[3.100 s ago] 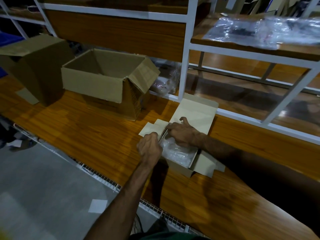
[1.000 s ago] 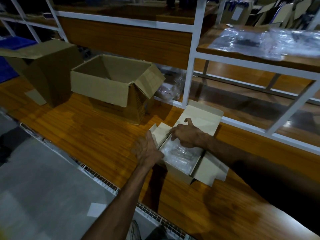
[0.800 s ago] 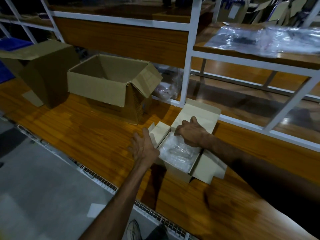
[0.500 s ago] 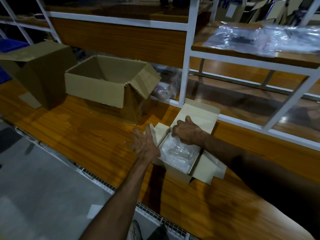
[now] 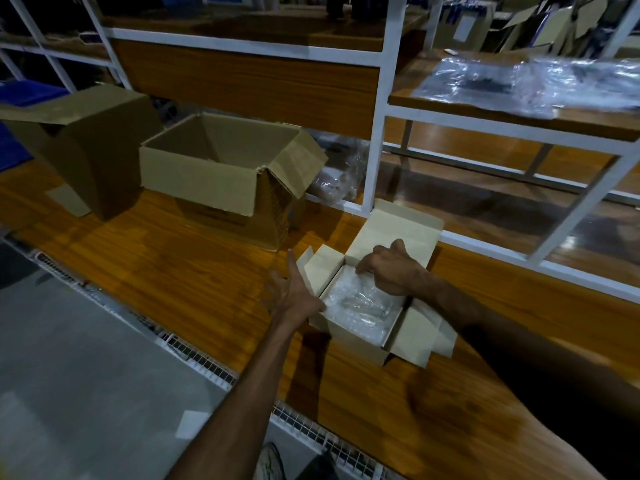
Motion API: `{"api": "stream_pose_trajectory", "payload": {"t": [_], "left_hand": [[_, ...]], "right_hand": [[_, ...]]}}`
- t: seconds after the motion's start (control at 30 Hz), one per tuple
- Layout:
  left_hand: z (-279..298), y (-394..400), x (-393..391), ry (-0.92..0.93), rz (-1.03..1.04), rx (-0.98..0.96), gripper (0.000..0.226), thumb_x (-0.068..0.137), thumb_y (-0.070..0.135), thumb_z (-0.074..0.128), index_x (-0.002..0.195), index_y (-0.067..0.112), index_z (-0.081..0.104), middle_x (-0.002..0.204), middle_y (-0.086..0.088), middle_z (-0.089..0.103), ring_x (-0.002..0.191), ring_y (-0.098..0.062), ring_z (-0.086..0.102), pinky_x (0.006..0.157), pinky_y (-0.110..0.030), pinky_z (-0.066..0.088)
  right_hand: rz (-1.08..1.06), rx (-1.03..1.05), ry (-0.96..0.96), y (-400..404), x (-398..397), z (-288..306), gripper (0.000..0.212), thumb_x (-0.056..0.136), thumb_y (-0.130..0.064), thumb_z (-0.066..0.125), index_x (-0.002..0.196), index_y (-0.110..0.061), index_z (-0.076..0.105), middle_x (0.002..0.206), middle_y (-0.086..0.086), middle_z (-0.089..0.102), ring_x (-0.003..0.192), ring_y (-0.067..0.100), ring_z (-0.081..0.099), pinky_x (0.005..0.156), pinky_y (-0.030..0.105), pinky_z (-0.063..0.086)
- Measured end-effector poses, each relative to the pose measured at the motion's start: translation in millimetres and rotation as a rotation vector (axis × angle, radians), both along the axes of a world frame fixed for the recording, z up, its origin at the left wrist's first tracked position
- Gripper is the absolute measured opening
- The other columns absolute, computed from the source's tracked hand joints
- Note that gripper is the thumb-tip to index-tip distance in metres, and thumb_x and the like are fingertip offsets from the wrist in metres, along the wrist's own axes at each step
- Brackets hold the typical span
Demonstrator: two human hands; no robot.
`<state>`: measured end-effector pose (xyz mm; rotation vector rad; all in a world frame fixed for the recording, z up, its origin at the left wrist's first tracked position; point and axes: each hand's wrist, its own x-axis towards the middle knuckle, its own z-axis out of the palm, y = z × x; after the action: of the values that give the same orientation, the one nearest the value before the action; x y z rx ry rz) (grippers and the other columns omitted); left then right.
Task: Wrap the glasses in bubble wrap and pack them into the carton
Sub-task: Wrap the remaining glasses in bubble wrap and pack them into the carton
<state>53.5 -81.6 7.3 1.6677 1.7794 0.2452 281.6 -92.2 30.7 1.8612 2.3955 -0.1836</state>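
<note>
Your small carton [image 5: 360, 336] sits on the glossy, wood-grain bench [image 5: 173, 271], a pale matte cardboard box with square corners and all its flaps [image 5: 401, 230] folded outward. Inside lies the bubble-wrapped bundle [image 5: 360, 306], clear, crinkled and shiny; the glasses within it are too blurred to make out singly. Your right hand [image 5: 391, 268] reaches over the far edge of the carton, its fingers bent down onto the wrap at the inner corner, pressing rather than clutching, the thumb raised against the tall back flap. Your left hand [image 5: 294, 292] is spread wide with straight fingers, holding nothing, its heel against the carton's left wall beside the short side flap.

Behind, a big brown corrugated box [image 5: 221, 174] stands open with a torn flap, and a darker box [image 5: 79, 147] stands to its left. A white metal frame [image 5: 377, 109] holds a wooden shelf bearing loose sheets of clear plastic film [image 5: 526, 81].

Three seconds ago your left hand was a closed fist at the carton's near-left corner, tucking the wrap; since then it has opened and slid off to the outside. Your right hand has shifted slightly toward the back flap, and the carton has stayed put.
</note>
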Motion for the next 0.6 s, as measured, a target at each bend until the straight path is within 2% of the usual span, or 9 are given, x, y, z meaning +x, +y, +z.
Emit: {"api": "stream_pose_trajectory", "payload": {"t": [0.03, 0.07, 0.17, 0.23, 0.3, 0.43, 0.53, 0.6], "left_hand": [[0, -1, -3, -0.056, 0.005, 0.046, 0.145, 0.06, 0.027, 0.099, 0.162, 0.038, -0.003, 0.164, -0.02, 0.009, 0.149, -0.049, 0.02, 0.117, -0.071, 0.026], [-4, -1, -6, -0.103, 0.01, 0.075, 0.137, 0.064, 0.025, 0.096, 0.161, 0.039, 0.001, 0.161, -0.015, 0.014, 0.148, -0.046, 0.022, 0.115, -0.069, 0.031], [-10, 0, -16, -0.273, -0.043, 0.199, 0.102, 0.072, 0.028, 0.09, 0.155, 0.032, 0.031, 0.144, -0.005, 0.035, 0.134, -0.034, 0.041, 0.098, -0.051, 0.051], [-6, 1, -26, -0.322, -0.096, 0.275, 0.078, 0.081, 0.028, 0.085, 0.148, 0.028, 0.045, 0.143, 0.0, 0.038, 0.131, -0.025, 0.045, 0.091, -0.038, 0.056], [1, -1, -36, -0.337, -0.158, 0.329, 0.059, 0.088, 0.029, 0.082, 0.141, 0.026, 0.056, 0.144, 0.003, 0.041, 0.131, -0.019, 0.046, 0.091, -0.031, 0.055], [25, -1, -62, -0.347, -0.23, 0.43, 0.04, 0.089, 0.042, 0.078, 0.124, 0.027, 0.068, 0.129, 0.011, 0.055, 0.113, -0.01, 0.058, 0.085, -0.036, 0.058], [49, 9, -85, -0.344, -0.241, 0.5, 0.029, 0.091, 0.036, 0.079, 0.117, 0.023, 0.073, 0.116, 0.011, 0.07, 0.096, -0.002, 0.067, 0.075, -0.04, 0.062], [67, 24, -99, -0.338, -0.263, 0.526, 0.023, 0.091, 0.033, 0.079, 0.111, 0.022, 0.076, 0.106, 0.012, 0.074, 0.089, -0.001, 0.069, 0.074, -0.041, 0.062]], "right_hand": [[-0.043, 0.041, 0.072, -4, 3, 0, 0.046, 0.094, -0.01, 0.052, 0.131, -0.031, 0.068, 0.134, -0.008, 0.068, 0.122, 0.017, 0.052, 0.097, 0.046, 0.029], [-0.098, 0.079, 0.164, -7, 7, -1, 0.044, 0.095, -0.008, 0.052, 0.127, -0.031, 0.071, 0.134, -0.009, 0.069, 0.124, 0.017, 0.054, 0.099, 0.046, 0.03], [-0.255, 0.188, 0.459, -13, 12, -5, 0.04, 0.097, -0.005, 0.054, 0.116, -0.032, 0.077, 0.128, -0.011, 0.073, 0.126, 0.015, 0.062, 0.109, 0.051, 0.036], [-0.322, 0.216, 0.666, -14, -1, -6, 0.038, 0.098, -0.006, 0.054, 0.111, -0.032, 0.079, 0.123, -0.014, 0.075, 0.122, 0.012, 0.064, 0.111, 0.051, 0.042], [-0.366, 0.243, 0.891, -16, -24, -4, 0.035, 0.099, -0.009, 0.055, 0.11, -0.032, 0.079, 0.118, -0.015, 0.076, 0.118, 0.008, 0.066, 0.108, 0.046, 0.051], [-0.412, 0.282, 1.29, -10, -63, 15, 0.03, 0.101, -0.003, 0.059, 0.107, -0.024, 0.079, 0.111, -0.006, 0.078, 0.111, 0.007, 0.069, 0.105, 0.037, 0.055], [-0.348, 0.277, 1.386, 2, -88, 30, 0.029, 0.101, -0.001, 0.06, 0.106, -0.023, 0.078, 0.109, -0.002, 0.078, 0.11, 0.011, 0.071, 0.103, 0.04, 0.056], [-0.293, 0.274, 1.404, 14, -100, 44, 0.026, 0.102, -0.001, 0.06, 0.11, -0.018, 0.077, 0.109, 0.0, 0.078, 0.109, 0.012, 0.072, 0.1, 0.037, 0.057]]}}
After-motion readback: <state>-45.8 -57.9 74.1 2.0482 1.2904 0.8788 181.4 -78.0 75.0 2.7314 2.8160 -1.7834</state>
